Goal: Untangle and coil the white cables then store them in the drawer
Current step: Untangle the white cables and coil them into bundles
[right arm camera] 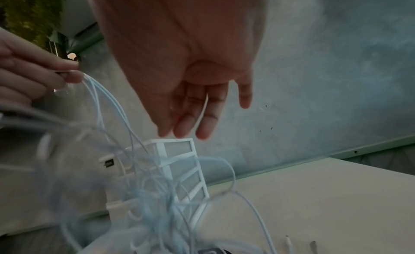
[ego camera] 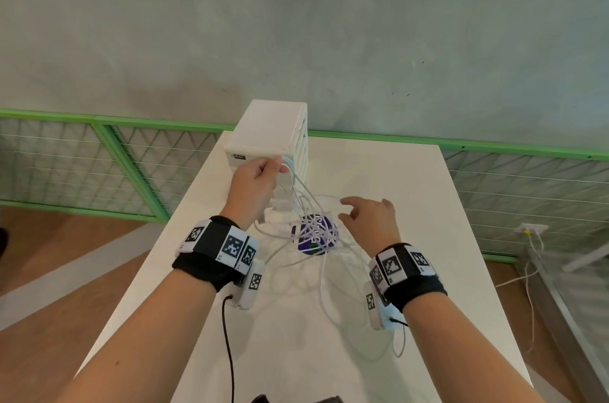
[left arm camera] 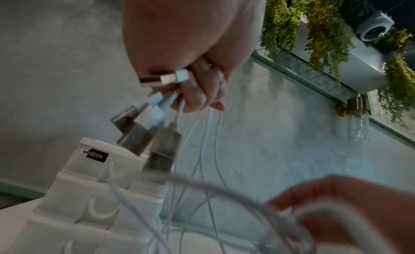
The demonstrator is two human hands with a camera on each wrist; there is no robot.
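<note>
The left hand [ego camera: 255, 180] is raised and its fingers are curled around the upper ends of the white cables [ego camera: 309, 204], so it holds them as one bunch; in the left wrist view four metal USB plugs [left arm camera: 157, 133] stick out of this fist. From the left hand the cables hang down and to the right, into a tangle that lies on the table [ego camera: 412, 237] between the two hands, over a purple round thing [ego camera: 314, 234]. The right hand [ego camera: 369, 218] is lower, just right of the tangle, with the fingers spread and relaxed; one cable passes between its fingers in the right wrist view, but it does not grip. Just behind the left hand stands one white drawer unit [ego camera: 270, 129], and its small black label reads "box" after some letters I cannot read. The lower drawer [ego camera: 275, 214] is pulled out, under the left wrist.
</note>
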